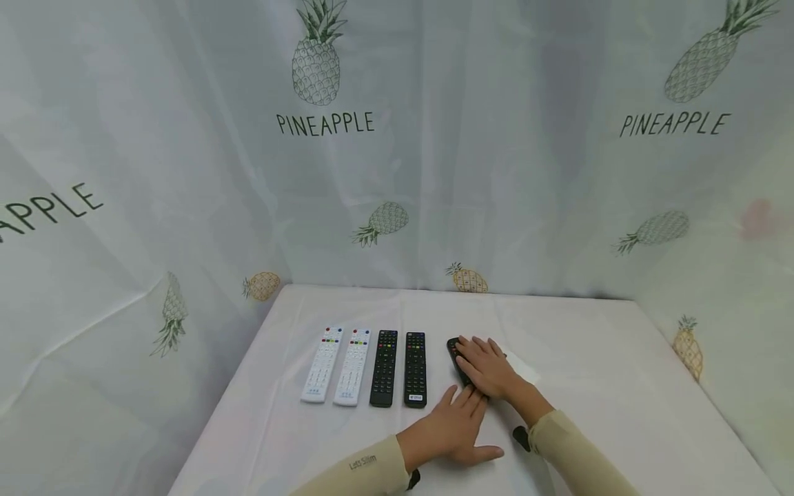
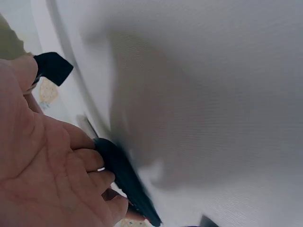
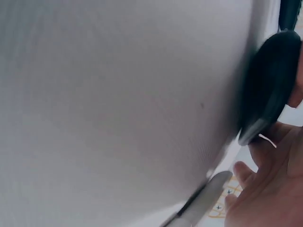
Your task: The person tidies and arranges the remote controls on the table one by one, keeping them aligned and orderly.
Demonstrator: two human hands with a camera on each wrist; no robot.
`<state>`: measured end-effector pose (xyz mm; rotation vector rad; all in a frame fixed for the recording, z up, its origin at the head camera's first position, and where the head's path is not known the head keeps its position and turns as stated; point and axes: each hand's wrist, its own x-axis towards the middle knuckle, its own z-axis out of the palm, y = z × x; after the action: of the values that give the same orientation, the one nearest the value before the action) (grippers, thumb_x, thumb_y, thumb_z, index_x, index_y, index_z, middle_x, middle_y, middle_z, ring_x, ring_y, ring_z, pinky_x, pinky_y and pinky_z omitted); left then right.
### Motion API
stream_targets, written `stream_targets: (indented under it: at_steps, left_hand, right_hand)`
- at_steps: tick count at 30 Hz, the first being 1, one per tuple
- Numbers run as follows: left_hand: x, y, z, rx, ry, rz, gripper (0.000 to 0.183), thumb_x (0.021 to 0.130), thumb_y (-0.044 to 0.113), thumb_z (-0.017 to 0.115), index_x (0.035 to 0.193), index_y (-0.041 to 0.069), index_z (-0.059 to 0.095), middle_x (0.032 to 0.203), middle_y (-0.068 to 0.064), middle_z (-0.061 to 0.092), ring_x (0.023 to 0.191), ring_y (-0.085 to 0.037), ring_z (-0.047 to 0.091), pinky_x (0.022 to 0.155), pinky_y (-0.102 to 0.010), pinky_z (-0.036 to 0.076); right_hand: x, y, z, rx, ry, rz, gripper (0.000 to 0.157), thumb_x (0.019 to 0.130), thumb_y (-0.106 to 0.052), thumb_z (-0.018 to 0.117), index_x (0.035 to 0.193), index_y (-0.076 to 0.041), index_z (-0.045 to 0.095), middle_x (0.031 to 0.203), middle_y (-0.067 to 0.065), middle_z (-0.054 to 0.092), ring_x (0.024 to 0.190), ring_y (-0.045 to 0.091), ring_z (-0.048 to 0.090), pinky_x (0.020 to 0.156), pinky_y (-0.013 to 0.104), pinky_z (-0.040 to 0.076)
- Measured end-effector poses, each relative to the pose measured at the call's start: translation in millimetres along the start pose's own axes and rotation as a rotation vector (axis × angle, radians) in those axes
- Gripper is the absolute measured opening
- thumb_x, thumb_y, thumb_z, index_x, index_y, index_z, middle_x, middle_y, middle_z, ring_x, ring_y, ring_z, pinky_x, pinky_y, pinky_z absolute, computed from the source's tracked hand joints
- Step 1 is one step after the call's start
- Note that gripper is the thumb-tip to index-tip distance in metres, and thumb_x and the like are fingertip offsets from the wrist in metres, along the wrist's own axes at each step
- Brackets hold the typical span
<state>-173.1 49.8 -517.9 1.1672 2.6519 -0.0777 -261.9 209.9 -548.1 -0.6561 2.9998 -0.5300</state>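
Observation:
Four remotes stand in a row: a white remote point(image 1: 322, 365), another white remote point(image 1: 352, 367), a black remote point(image 1: 384, 368) and a second black remote point(image 1: 415, 370). To their right lies one more black remote point(image 1: 457, 359), slightly slanted. My right hand point(image 1: 490, 370) covers much of it and holds it between thumb and fingers. My left hand point(image 1: 455, 427) touches its near end with extended fingertips, thumb spread apart. Dark and blurred, that remote's near end point(image 3: 270, 85) fills the gap by my right thumb in the right wrist view.
A flat white thing point(image 1: 522, 366) lies right of my right hand, partly hidden. A pale long thing point(image 3: 206, 201) shows in the right wrist view; its kind is unclear. All lie on a white-covered table point(image 1: 347, 455). Behind hangs a pineapple-print curtain point(image 1: 484, 172).

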Motion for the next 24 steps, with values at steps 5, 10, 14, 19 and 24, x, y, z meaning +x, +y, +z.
stream_targets:
  at_steps: [5,10,14,19,24]
  left_hand:
    - [-3.0,-8.2,2.1,-0.019,-0.014,-0.012,0.090,0.093,0.078,0.018,0.159,0.016,0.019,0.167,0.003,0.012,0.154,-0.015,0.011,0.122,-0.045,0.021]
    - [-12.1,-16.2,2.1,-0.054,-0.029,-0.015,0.091,0.093,0.078,0.020,0.157,0.015,0.028,0.165,0.000,0.019,0.154,-0.017,0.014,0.123,-0.046,0.019]
    - [-19.4,-24.4,0.8,-0.063,-0.028,-0.014,0.090,0.093,0.078,0.021,0.155,0.014,0.033,0.164,-0.001,0.025,0.153,-0.018,0.017,0.122,-0.049,0.019]
    - [-27.5,-30.9,-2.2,-0.094,-0.033,-0.024,0.091,0.092,0.079,0.023,0.154,0.013,0.035,0.163,-0.001,0.027,0.153,-0.019,0.019,0.122,-0.051,0.019]
    - [-34.7,-34.2,-4.1,-0.110,-0.035,-0.031,0.093,0.091,0.080,0.024,0.154,0.012,0.035,0.163,-0.002,0.026,0.153,-0.019,0.018,0.122,-0.052,0.018]
  right_hand:
    - [3,-5,2.7,0.003,0.044,0.003,0.054,0.106,-0.041,0.035,0.146,-0.006,0.048,0.156,0.013,0.040,0.145,0.043,0.031,0.117,0.066,0.012]
    - [9,-11,3.8,0.006,-0.015,0.062,0.059,0.107,-0.047,0.029,0.149,-0.009,0.044,0.159,0.011,0.037,0.146,0.042,0.029,0.118,0.066,0.009]
    - [15,-16,3.5,-0.005,-0.027,0.089,0.060,0.107,-0.048,0.028,0.148,-0.010,0.045,0.158,0.011,0.038,0.145,0.043,0.032,0.117,0.067,0.010]
    - [20,-19,5.4,-0.048,-0.031,0.095,0.058,0.106,-0.047,0.033,0.148,-0.010,0.046,0.156,0.011,0.041,0.143,0.042,0.036,0.117,0.067,0.010]
    - [23,-23,8.0,-0.067,-0.040,0.099,0.059,0.104,-0.050,0.036,0.148,-0.011,0.047,0.157,0.011,0.040,0.143,0.041,0.036,0.117,0.068,0.009]
